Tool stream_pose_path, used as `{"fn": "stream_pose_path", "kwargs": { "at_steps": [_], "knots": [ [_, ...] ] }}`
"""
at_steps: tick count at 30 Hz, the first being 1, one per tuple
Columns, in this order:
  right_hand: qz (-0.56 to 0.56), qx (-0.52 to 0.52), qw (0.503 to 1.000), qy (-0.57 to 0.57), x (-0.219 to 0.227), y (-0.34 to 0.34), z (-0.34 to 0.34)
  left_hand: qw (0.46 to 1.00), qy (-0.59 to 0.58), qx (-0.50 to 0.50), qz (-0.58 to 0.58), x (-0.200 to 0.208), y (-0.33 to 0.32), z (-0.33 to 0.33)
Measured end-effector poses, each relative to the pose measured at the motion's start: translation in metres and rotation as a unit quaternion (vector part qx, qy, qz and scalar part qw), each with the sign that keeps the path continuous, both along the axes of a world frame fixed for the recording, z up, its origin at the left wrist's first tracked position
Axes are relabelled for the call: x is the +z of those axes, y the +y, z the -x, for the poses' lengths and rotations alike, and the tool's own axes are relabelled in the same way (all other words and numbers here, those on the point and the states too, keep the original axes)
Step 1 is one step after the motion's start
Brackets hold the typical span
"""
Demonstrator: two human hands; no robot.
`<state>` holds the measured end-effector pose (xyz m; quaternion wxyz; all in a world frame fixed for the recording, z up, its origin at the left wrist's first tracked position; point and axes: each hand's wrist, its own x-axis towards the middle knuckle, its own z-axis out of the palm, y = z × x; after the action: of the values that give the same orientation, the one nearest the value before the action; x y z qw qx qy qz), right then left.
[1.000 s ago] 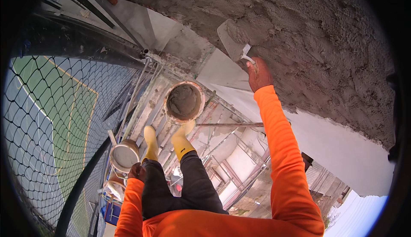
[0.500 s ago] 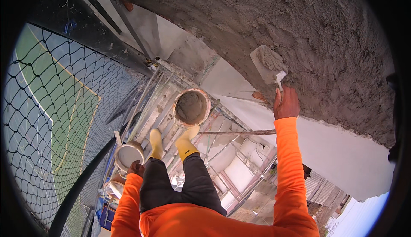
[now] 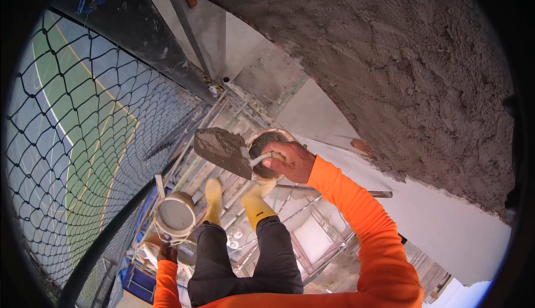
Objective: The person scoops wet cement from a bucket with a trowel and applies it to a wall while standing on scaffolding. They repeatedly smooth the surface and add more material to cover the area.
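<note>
My right hand is closed round the pale handle of a trowel. Grey wet mortar lies on its broad flat blade. Below and partly hidden by the hand and trowel stands a round bucket of mortar. My left hand hangs low beside a bucket of greyish liquid, close to another round container. Its fingers are small and dark, so what they do does not show clearly. Rough fresh mortar covers the wall at the upper right.
I stand in yellow boots on a slatted scaffold platform. A chain-link fence runs along the left, a sports court behind it. A wooden bar sticks out right of my feet. A smooth pale wall band lies under the mortar.
My right hand has come away from the wall with the trowel, moving left and down to above the mortar bucket. My left hand has shifted lower. The whole view has turned slightly.
</note>
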<state>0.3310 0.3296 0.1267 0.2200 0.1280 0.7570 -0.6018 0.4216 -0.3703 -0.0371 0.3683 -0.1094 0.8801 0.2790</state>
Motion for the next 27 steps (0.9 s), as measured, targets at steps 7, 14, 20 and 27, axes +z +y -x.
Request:
{"fn": "stream_pose_path", "kwargs": {
  "at_steps": [7, 14, 20, 27],
  "knots": [
    [-0.201, -0.399, 0.882, 0.151, 0.022, 0.105, -0.016, 0.998, -0.013, 0.000, 0.057, 0.006, 0.011, -0.037],
    [-0.250, -0.321, 0.913, -0.005, -0.037, 0.030, -0.209, 0.998, -0.043, -0.051, -0.021, -0.077, 0.156, 0.012],
    [-0.376, 0.015, 0.870, -0.319, -0.217, -0.028, -0.218, 0.986, -0.094, -0.052, -0.129, -0.184, 0.306, 0.010],
    [-0.539, 0.027, 0.783, -0.309, -0.421, -0.010, -0.160, 0.982, -0.132, 0.045, -0.131, -0.311, 0.426, 0.004]
  ]
}}
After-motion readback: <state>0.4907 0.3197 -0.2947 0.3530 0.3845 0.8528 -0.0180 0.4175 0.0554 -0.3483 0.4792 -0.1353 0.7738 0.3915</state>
